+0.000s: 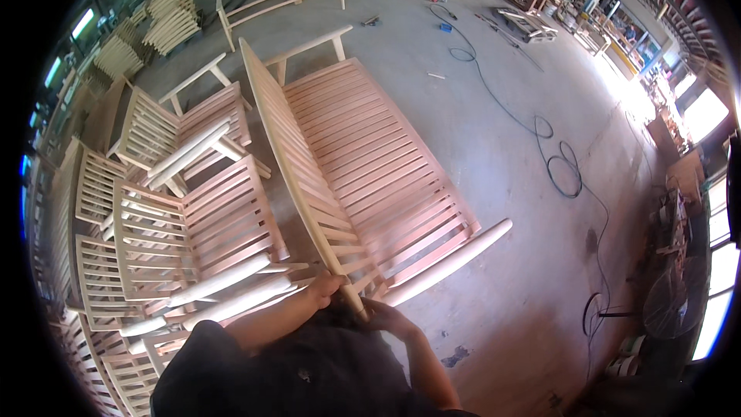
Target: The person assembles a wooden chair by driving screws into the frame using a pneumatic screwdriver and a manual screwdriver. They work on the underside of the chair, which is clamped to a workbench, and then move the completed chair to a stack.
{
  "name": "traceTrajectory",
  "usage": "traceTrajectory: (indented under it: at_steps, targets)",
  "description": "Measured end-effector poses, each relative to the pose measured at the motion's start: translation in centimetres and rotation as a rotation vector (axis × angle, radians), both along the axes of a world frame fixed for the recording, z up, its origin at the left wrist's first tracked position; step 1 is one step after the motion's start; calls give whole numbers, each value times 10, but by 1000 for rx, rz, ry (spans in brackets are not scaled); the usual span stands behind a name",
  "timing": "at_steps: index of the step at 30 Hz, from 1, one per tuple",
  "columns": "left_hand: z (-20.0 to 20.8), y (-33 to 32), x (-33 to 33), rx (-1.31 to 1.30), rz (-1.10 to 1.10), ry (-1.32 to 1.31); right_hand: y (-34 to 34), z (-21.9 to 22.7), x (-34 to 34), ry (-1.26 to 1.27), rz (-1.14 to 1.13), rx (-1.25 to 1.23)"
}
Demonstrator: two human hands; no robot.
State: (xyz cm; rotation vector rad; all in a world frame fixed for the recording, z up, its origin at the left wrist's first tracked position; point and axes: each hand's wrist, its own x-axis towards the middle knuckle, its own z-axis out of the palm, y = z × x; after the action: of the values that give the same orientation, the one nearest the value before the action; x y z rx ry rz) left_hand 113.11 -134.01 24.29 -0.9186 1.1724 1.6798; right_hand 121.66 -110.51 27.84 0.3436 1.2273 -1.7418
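Note:
A long slatted wooden bench (370, 139) stretches away in front of me, its seat made of reddish slats. The pale top rail of its backrest runs toward my body. My left hand (324, 289) is closed on that rail near its close end. At the rail's tip, my right hand (386, 318) grips from the right side; its fingers are partly hidden. To the right of my hands lies the bench's near armrest (448, 264), a thick pale bar that neither hand touches.
Slatted wooden armchairs (231, 205) crowd the left side, close to the bench. Farther off stand a bare wooden frame (282, 1) and stacked wood pieces (171, 15). A dark hose (494, 89) loops across the concrete floor at right, near a standing fan (670, 305).

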Motion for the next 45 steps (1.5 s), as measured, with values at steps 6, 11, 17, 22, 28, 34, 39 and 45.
traceTrajectory:
  at_steps: [6, 11, 17, 22, 28, 34, 39, 45]
  targets:
    - [-11, 17, 20, -66, 62, 161, 108, -63, 36, -277, -335, 522]
    - [-4, 45, 41, -209, 135, 304, 222, -139, 59, -519, -688, 652]
    - [-1, 92, 97, -479, 236, 117, 282, -234, -26, -632, -792, 778]
    - [30, 148, 131, -525, 533, -193, 301, -275, -70, -427, -1063, 273]
    - [33, 175, 122, -560, 821, -198, 306, -291, -76, -432, -1082, 167]
    - [21, 169, 137, -618, 727, -34, 316, -290, -87, -555, -1016, 335]
    - [6, 169, 152, -577, 726, -72, 305, -284, -82, -528, -1005, 243]
    - [-26, 135, 165, -656, 520, -95, 329, -310, -71, -518, -871, 120]
